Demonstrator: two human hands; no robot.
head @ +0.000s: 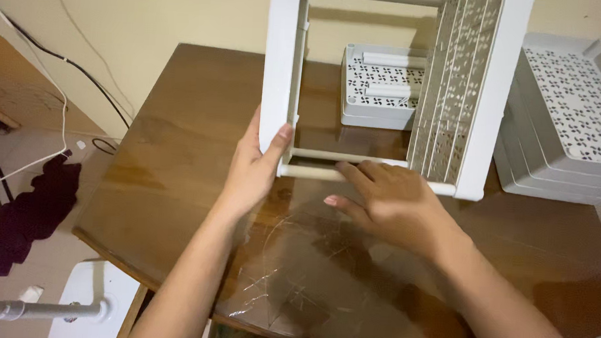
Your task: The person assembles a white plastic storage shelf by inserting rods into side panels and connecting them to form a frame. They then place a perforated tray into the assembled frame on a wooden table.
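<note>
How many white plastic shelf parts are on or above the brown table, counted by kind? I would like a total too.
Frame being held by the left hand and right hand: 1
Stack of perforated trays at the right: 1
Pile of small perforated parts behind the frame: 1
Total: 3, all white, on the table

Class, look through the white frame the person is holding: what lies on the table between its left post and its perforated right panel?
In the head view, a small stack of white perforated trays sits on the brown table, seen through the white frame.
</note>
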